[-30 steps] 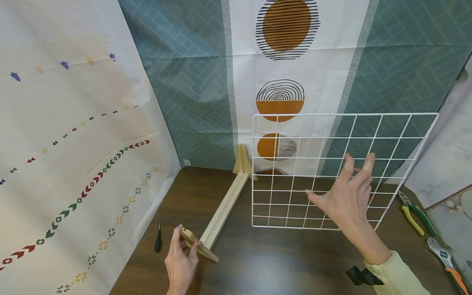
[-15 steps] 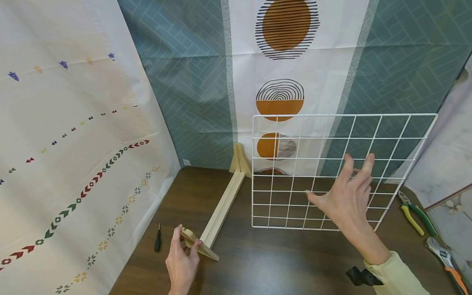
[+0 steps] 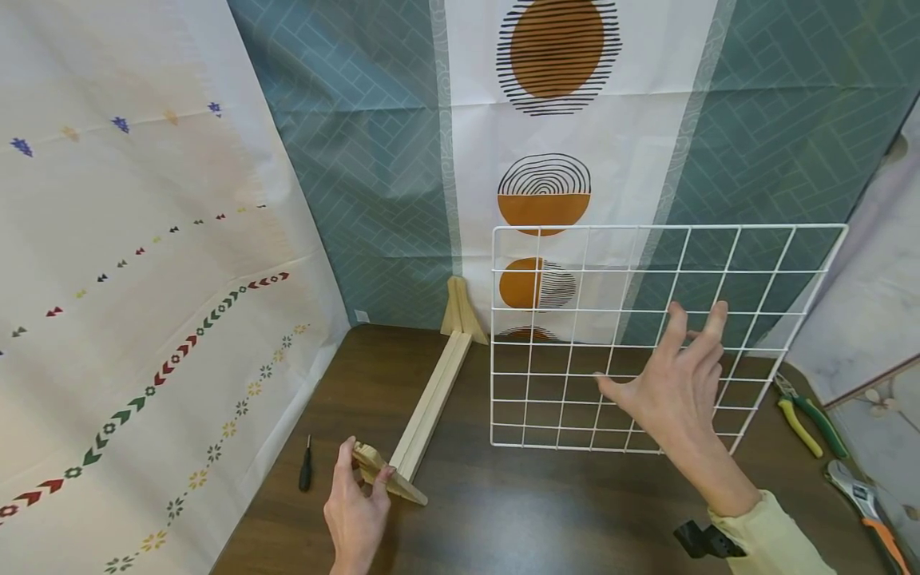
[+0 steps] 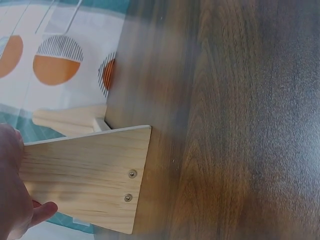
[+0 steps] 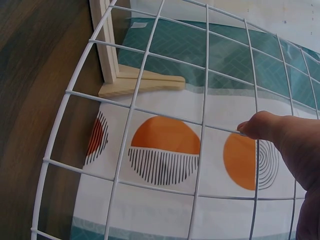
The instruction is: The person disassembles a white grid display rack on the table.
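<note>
My left hand [image 3: 362, 469] grips the near triangular foot [image 3: 382, 473] of a light wooden stand at the front left of the dark table. The left wrist view shows that foot [image 4: 90, 175] close up, with two screws in it. A long rail [image 3: 431, 406] runs from it to the far foot [image 3: 458, 313] by the back wall. A white wire grid panel [image 3: 647, 228] stands upright to the right of the rail. My right hand [image 3: 664, 351] is spread against the panel, and a fingertip [image 5: 252, 126] touches a wire [image 5: 206, 75].
A small black screwdriver [image 3: 307, 471] lies left of my left hand. Yellow-and-green pliers [image 3: 805, 415] and an orange-handled wrench [image 3: 862, 507] lie at the table's right edge [image 3: 826, 479]. Patterned cloth backdrops close in the left, back and right sides.
The far end of the wooden rail has swung slightly to the left, away from the grid. Both hands have stayed almost where they were.
</note>
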Motion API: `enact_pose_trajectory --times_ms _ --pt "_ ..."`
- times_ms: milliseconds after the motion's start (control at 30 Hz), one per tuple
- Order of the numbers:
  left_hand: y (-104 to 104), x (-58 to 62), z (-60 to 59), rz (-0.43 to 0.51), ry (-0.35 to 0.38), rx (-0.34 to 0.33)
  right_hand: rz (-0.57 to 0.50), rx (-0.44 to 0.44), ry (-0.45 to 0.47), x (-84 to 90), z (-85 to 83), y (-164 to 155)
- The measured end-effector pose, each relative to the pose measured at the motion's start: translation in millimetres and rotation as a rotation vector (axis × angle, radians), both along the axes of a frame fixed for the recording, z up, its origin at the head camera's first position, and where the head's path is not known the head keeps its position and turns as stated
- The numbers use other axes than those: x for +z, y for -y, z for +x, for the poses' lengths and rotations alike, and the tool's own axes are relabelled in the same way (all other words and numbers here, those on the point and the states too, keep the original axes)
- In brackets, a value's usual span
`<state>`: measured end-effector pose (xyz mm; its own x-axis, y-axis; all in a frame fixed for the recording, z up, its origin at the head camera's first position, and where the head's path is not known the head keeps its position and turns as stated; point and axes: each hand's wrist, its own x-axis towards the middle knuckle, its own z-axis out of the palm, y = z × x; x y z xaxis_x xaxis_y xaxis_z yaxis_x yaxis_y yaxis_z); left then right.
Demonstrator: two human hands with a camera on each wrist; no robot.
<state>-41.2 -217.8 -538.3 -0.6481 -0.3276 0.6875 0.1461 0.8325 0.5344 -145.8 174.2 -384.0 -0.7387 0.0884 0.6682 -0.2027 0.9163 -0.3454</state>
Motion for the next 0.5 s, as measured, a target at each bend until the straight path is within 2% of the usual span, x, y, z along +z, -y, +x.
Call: enact_pose_trajectory --times_ms 167,500 --pt "-2.2 -1.0 -1.8 -0.003 -0.006 0.003 0.008 0.001 -0.011 -0.8 0.2 -1.0" --pt "-7.9 -1.0 -3.3 -0.015 -0.011 0.034 0.016 -0.015 0.028 -3.1 2.2 -1.3"
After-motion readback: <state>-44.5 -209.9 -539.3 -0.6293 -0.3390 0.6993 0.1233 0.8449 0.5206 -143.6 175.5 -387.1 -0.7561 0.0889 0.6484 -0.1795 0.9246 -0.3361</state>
